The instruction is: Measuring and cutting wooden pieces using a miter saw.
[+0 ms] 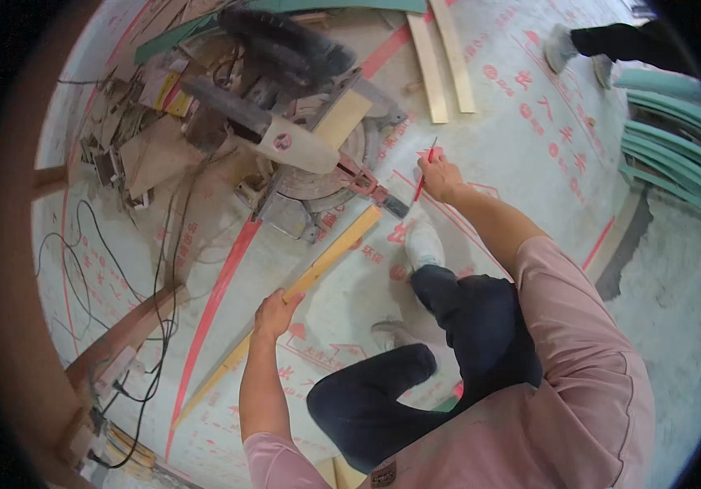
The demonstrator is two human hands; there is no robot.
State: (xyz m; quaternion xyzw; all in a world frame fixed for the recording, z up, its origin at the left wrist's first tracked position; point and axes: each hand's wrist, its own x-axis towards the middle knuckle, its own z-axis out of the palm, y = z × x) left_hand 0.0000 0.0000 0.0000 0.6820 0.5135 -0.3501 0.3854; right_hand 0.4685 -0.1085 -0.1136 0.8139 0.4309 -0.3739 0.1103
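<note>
My left hand (277, 314) is closed around a long, thin yellow wooden strip (332, 255), which slants from the lower left up to the front of the saw. My right hand (442, 177) pinches a slim red pencil-like marker (420, 192), held just right of the saw's front end and apart from the strip. A dusty mitre saw (302, 143) stands on the floor ahead of me, its round base and a piece of pale board (342, 121) visible. The strip's upper end lies close to the saw's black-tipped front arm (391, 204).
Board offcuts (155, 155) are heaped left of the saw. Two pale strips (430, 81) lie beyond my right hand. Green curved panels (676, 155) are stacked at right, near another person's leg (628, 45). Black cables (163, 326) trail at left. Printed protective sheeting (522, 122) covers the floor.
</note>
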